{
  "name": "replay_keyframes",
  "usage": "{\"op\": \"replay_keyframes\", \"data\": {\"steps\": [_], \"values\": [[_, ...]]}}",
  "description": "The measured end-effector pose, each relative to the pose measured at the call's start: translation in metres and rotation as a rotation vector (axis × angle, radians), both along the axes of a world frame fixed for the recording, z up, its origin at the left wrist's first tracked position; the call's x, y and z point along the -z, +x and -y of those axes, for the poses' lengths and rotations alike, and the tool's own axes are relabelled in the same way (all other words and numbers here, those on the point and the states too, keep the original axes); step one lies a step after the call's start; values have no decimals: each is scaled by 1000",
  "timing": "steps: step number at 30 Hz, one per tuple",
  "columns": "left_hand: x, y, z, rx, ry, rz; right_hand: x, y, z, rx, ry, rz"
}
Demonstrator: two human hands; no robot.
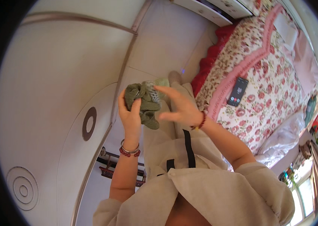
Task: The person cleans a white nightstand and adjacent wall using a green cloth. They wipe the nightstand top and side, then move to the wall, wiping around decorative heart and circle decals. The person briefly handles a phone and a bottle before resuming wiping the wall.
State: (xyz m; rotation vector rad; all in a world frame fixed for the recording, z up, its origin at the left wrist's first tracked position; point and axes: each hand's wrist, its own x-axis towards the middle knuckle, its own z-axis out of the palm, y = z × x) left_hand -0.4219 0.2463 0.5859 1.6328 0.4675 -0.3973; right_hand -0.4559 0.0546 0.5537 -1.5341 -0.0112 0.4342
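Note:
A bunched olive-green cloth (144, 106), with a black-and-white patterned part at its upper right, is gripped in my left hand (130, 113), the thumb pressed across its front. To the right of the cloth, my right hand (180, 108) is spread, thumb and fingers apart, slightly blurred; its fingertips are close to the patterned part, and I cannot tell if they touch it. Below both hands are my beige trousers (161, 141) with black straps. A pale green item (162, 82) shows just beyond the cloth.
On the right stands a bed with a floral bedspread (257, 93), a smartphone (238, 91) lying on it. White sliding wardrobe doors (49, 84) rise on the left. White drawers (204, 10) are at the top. A dark wooden rack (108, 169) stands at the lower left.

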Motion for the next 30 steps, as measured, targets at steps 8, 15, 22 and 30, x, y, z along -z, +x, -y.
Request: {"op": "replay_keyframes", "data": {"steps": [8, 15, 22, 30], "values": [[17, 6, -66, -52, -323, 26, 48, 44, -111, -145, 159, 125], [68, -56, -110, 95, 103, 111, 79, 8, -123, -69, 629, -453], [69, -155, -91, 3, -27, 150, 69, -69, -94, -250, 490, -161], [49, -192, -69, 160, 545, 503, 55, -113, -69, -179, 328, 55]]}}
